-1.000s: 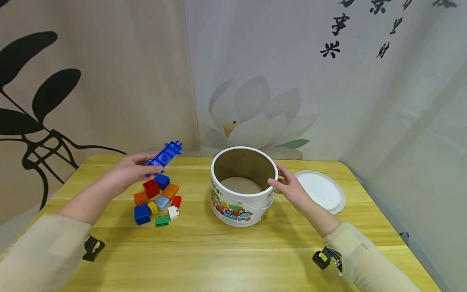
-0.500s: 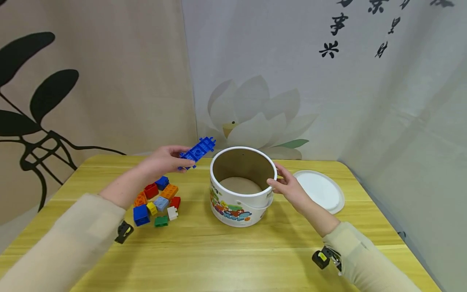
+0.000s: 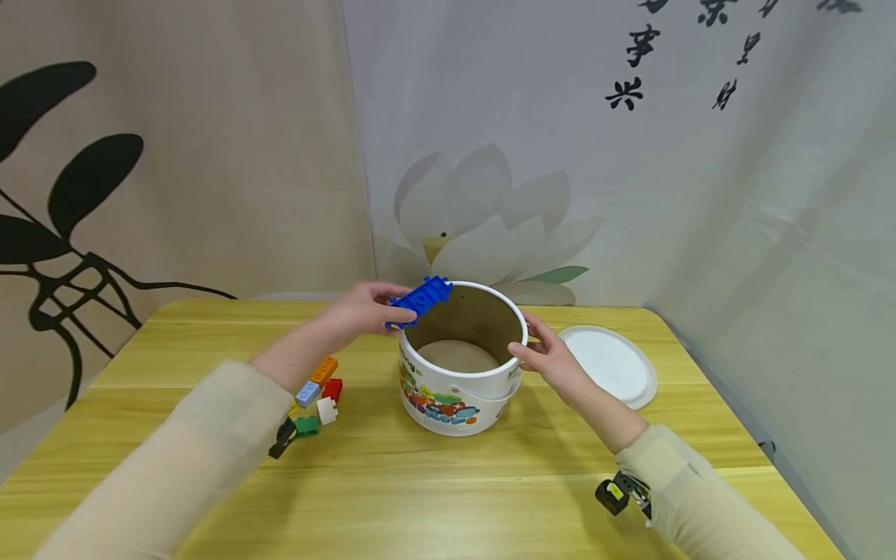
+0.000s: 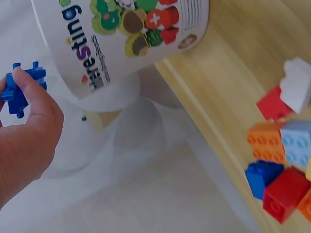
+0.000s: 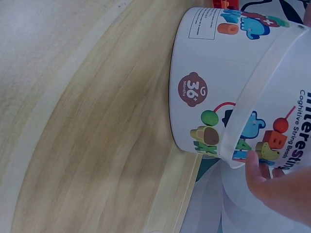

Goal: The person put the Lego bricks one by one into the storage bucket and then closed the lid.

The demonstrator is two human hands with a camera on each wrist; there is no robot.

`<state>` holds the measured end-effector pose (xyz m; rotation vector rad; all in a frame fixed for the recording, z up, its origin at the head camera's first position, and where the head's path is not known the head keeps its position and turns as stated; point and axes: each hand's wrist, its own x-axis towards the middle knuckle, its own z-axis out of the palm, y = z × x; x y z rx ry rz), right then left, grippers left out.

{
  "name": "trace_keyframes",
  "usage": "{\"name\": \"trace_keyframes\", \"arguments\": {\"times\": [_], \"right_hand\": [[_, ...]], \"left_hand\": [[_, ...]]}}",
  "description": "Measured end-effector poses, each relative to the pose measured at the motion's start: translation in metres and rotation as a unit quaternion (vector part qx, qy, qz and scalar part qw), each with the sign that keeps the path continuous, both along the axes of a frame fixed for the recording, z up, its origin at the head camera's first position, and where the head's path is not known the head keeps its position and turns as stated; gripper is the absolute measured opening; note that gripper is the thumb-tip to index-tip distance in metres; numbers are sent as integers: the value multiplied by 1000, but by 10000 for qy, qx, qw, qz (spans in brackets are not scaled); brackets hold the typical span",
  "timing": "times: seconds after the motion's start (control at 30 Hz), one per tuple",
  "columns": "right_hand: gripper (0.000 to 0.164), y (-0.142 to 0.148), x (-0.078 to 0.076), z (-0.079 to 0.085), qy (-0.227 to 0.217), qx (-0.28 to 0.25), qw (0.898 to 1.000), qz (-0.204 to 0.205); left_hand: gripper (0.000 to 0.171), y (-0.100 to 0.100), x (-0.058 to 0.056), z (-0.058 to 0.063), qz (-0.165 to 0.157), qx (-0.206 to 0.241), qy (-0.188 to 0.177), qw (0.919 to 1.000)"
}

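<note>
A smooth, wood-grained yellow table (image 3: 448,505) bears a cylindrical white bucket (image 3: 448,400) with printed pictures; right of it lies a flat, round white lid (image 3: 607,365), left of it studded multicoloured bricks (image 3: 308,393). The right hand (image 3: 553,362) grips the bucket's right rim. The left hand (image 3: 364,308), farther left a second ago, now pinches a long, ribbed blue plastic piece (image 3: 424,297), which juts beyond its fingertips over the bucket's left rim.

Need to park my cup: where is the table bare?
In front of the bucket, between the sleeves, the table is bare; so is its back-left corner, beyond the left arm. Crowded: the bricks beside the left arm, and the bucket's right, with the right hand and white lid.
</note>
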<state>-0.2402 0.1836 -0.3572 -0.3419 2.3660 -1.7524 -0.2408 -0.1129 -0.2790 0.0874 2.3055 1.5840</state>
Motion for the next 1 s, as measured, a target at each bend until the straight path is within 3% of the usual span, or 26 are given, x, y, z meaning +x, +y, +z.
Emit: {"name": "trace_keyframes", "arguments": {"times": [0.27, 0.43, 0.53, 0.77, 1.0], "right_hand": [[65, -2, -1, -1, -11, 23, 10000, 11], [66, -3, -1, -1, 6, 35, 10000, 29], [65, -3, -2, -1, 40, 54, 10000, 64], [65, -2, -2, -1, 24, 121, 9999, 27], [65, 0, -2, -1, 6, 178, 9998, -53]], "left_hand": [[48, 12, 2, -3, -76, 449, -208, 9987], [50, 7, 3, -3, -492, 566, -32, 9972], [51, -1, 4, -3, -549, 444, 211, 9973], [51, -40, 8, -5, -152, 212, 889, 9957], [58, -94, 18, -24, 380, -255, 1017, 9938]]}}
